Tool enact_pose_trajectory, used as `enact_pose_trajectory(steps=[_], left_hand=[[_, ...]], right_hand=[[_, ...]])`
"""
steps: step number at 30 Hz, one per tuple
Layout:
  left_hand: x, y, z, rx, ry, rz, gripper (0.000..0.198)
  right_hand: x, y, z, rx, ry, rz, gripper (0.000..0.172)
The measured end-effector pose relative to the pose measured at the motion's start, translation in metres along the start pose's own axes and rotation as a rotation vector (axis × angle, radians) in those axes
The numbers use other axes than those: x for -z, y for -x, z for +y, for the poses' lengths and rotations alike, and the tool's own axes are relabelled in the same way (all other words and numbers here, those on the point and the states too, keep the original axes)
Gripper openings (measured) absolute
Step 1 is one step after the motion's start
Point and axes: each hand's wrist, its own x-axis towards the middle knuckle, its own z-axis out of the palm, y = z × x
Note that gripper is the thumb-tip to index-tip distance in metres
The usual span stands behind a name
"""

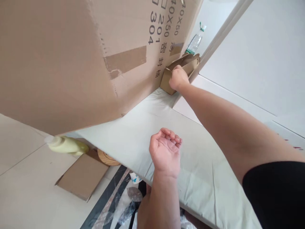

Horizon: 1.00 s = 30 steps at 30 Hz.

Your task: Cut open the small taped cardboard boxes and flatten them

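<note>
My right hand (178, 78) reaches far forward, its fingers closed on the near edge of a small open-topped cardboard box (168, 83). That box stands in the corner between a very large carton (128, 63) and a white panel; its inside is mostly hidden from me. Nearer to me, my left hand (165, 151) is palm up over the pale cloth-covered surface (200, 159). Its fingers are loosely curled, and nothing lies in the palm.
Behind the small box leans a clear plastic bottle (195, 41). The white panel (262, 57) bounds the right side. On the floor at lower left are a yellow bottle (68, 145), a flattened cardboard piece (83, 175), a round wooden item (107, 158) and clear plastic wrapping (126, 213).
</note>
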Motion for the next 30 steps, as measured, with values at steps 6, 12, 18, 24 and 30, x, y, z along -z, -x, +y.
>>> enact_pose_trajectory(steps=[6,12,18,24,30], left_hand=[[-0.006,0.033,0.015,-0.486,-0.199,-0.022,0.022],[-0.001,0.038,0.023,-1.057,-0.426,0.033,0.015],[0.006,0.017,-0.009,-0.885,-0.901,0.035,0.014],[0.008,0.010,-0.066,-0.626,-1.219,-0.230,0.051],[-0.001,0.014,-0.120,-0.553,-1.311,-0.493,0.063]], right_hand=[[0.050,0.102,-0.035,0.174,-0.199,-0.059,0.028],[0.120,0.248,-0.021,0.500,-0.315,0.089,0.038],[0.204,0.388,0.022,0.456,-0.410,0.130,0.018],[0.245,0.476,0.051,0.244,-0.475,0.107,0.025],[0.260,0.492,0.072,0.050,-0.596,0.100,0.033]])
